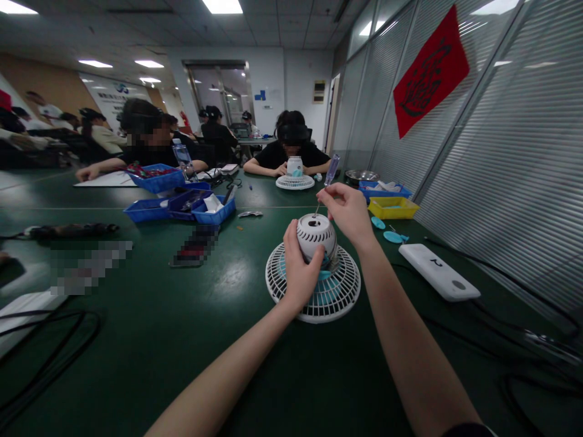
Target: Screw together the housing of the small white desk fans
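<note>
- The left hand point(298, 276) is wrapped around the white domed plastic motor housing point(315, 233) of a small fan, which lies face down on the dark green table point(150, 340) — grip closed firmly on it.
- The right hand point(348, 209) pinches a screwdriver with a clear blue handle point(330, 173), its tip set into the top of the housing.
- The white round fan grille point(334, 294) remains attached beneath; by my reading the work at the housing's screws is unfinished.
- A white rectangular power bank point(439, 272) lies near, to the right.
</note>
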Demonstrator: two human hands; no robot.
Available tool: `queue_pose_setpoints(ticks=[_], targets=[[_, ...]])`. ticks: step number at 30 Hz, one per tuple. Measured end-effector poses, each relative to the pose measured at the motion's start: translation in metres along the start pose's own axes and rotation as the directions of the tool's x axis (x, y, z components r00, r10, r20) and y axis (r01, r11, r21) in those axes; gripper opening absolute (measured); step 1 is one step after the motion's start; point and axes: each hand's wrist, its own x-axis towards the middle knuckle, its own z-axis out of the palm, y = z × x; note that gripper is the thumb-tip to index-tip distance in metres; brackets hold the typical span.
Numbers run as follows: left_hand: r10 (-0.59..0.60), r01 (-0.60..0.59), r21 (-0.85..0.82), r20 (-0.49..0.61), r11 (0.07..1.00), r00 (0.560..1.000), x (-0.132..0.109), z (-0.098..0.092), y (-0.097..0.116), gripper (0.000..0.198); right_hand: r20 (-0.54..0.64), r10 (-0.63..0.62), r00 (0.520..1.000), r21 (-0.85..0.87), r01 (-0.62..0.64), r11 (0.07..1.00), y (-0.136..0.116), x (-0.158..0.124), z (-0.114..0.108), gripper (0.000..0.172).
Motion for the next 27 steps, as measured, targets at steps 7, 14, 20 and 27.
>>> queue_pose_setpoints(ticks=[7, 14, 20, 27], targets=[[-0.007, 0.007, -0.004, 0.0, 1.0, 1.0, -0.0001, 0.0007, 0.0006, 0.061, -0.007, 0.02, 1.0, 0.016, -0.02, 1.0, 0.0012, 0.0006, 0.0008, 0.016], [0.001, -0.001, -0.003, -0.009, 1.0, 1.0, -0.0001, 0.001, -0.0011, 0.062, -0.019, 0.037, 0.999, 0.093, -0.035, 0.995, 0.0042, 0.0018, 0.004, 0.02], [-0.003, 0.003, 0.012, -0.007, 1.0, 1.0, -0.0002, 0.0003, 0.0007, 0.062, 0.006, 0.044, 0.999, 0.134, -0.045, 0.99, 0.0003, 0.0012, 0.0033, 0.013], [-0.007, 0.007, 0.002, -0.006, 1.0, 1.0, 0.0002, 0.0008, 0.0007, 0.062, 0.029, 0.01, 1.0, 0.099, -0.013, 0.995, 0.0008, 0.0001, 0.0001, 0.012]])
